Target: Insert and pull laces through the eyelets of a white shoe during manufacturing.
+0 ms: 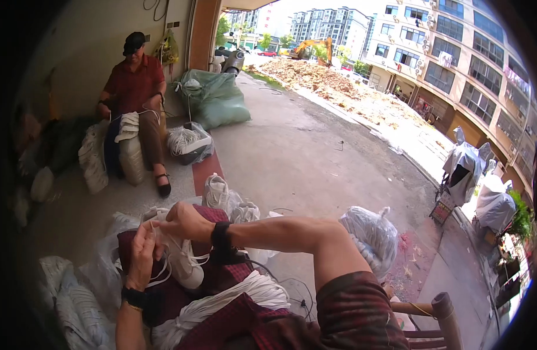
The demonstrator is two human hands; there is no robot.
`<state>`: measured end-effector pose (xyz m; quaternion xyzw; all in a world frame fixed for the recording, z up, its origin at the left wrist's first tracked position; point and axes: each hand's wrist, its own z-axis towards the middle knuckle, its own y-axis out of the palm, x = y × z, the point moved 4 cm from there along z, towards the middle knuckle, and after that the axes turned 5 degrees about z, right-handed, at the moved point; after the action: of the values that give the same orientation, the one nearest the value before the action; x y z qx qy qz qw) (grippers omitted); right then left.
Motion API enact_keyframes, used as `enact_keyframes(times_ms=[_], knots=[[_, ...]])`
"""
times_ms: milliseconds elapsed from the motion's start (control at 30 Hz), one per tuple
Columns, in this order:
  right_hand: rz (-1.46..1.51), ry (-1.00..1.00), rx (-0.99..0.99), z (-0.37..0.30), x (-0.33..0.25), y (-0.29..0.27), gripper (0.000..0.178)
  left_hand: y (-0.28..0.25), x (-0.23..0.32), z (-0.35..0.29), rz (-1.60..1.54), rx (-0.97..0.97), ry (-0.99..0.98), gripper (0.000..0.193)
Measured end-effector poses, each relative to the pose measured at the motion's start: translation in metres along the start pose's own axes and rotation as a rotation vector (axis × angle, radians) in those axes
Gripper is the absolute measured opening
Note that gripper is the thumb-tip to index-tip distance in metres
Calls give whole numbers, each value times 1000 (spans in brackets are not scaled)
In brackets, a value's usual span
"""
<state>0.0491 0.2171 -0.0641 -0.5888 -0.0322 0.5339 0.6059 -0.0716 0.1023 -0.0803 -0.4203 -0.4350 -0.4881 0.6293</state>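
A white sneaker (189, 267) rests on my lap, on dark red checked cloth (216, 281), with loose lace loops beside it. Over its upper end my two hands meet. Thumb and fingers of my left hand (141, 255) are pinched together at the shoe's left side, on what looks like a white shoelace. From the right, my right hand (188, 222) reaches across, its fingers closed on the lace close to the left fingertips. The exact grip is partly hidden by the fingers. A thick bundle of white laces (245, 294) lies across my lap, nearer to me.
More white sneakers (219, 193) stand beyond my knees. Bagged shoes (76, 297) lie at my left, a stuffed clear bag (370, 239) at my right by a wooden chair (443, 309). Another person (134, 87) sits far left near a green sack (216, 99) and a lace-filled box (189, 143).
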Motion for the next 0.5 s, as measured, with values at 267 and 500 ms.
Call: enact_keyframes(times_ms=[267, 500], knots=[[949, 68, -254, -4, -7, -7, 30, -11, -2, -14, 153, 71, -25, 23], [954, 18, -261, -19, -10, -39, 27, 15, 11, 10, -193, 58, -277, 27]])
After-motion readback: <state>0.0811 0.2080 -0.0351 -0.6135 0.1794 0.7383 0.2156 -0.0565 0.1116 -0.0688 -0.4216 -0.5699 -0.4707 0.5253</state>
